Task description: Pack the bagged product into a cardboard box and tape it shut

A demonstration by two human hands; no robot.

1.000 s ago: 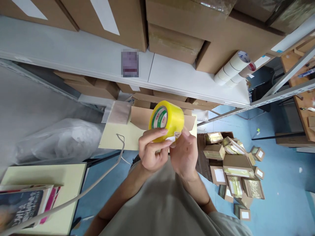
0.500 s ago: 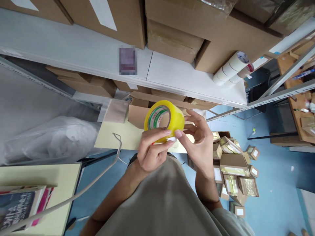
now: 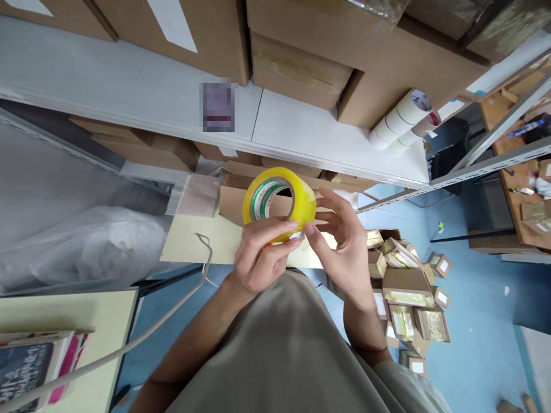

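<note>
I hold a yellow roll of packing tape (image 3: 301, 198) with a green and white core in front of my chest. My left hand (image 3: 258, 258) grips the roll from below, fingers curled round its lower edge. My right hand (image 3: 344, 246) is beside it, thumb and forefinger pinching at a small white tab on the roll's lower rim while the other fingers spread out. Behind the roll an open cardboard box (image 3: 235, 201) sits on a pale yellow table (image 3: 189, 244).
A white shelf (image 3: 301, 132) carries large cardboard boxes (image 3: 297, 71) and a stack of white tape rolls (image 3: 402, 120). Several small taped boxes (image 3: 408, 287) lie on the blue floor at right. A clear plastic bag (image 3: 86, 244) lies left; books (image 3: 34, 367) rest on a near table.
The roll has shifted slightly left and up and turned its core toward me. My right hand opened from a closed grip on the tape's edge to a pinch with fingers spread.
</note>
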